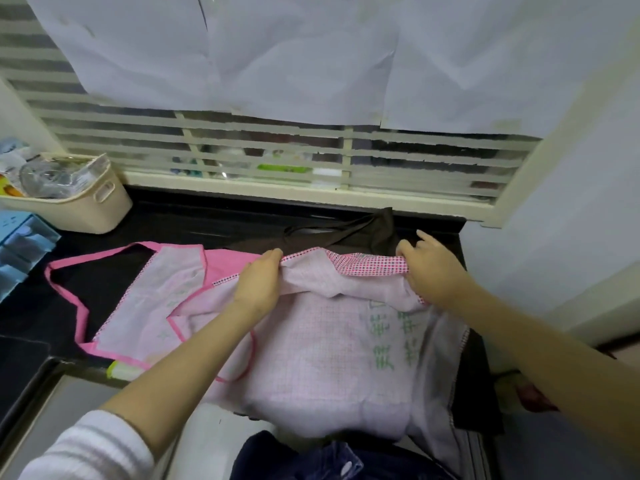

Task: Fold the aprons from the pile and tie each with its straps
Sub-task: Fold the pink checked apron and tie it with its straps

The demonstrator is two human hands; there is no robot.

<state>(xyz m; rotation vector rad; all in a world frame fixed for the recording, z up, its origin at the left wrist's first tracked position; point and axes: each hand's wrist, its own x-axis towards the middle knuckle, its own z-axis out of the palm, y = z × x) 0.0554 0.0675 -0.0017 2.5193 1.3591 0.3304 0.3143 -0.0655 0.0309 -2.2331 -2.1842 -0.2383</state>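
Note:
A pale pink checked apron [322, 355] with green lettering lies spread on the black counter [31, 317], its near part hanging over the front edge. My left hand [260, 282] grips its folded far edge near the middle. My right hand [427, 268] pinches the same edge at the dotted pink trim [374, 265]. The bib and pink neck strap [65, 292] stretch out to the left. A dark brown apron [349, 235] lies behind and under the pink one.
A cream plastic basket [86, 202] with clear items stands at the back left, with blue boxes [20, 247] in front of it. A barred window [277, 157] runs behind the counter. A white wall [571, 220] closes the right side.

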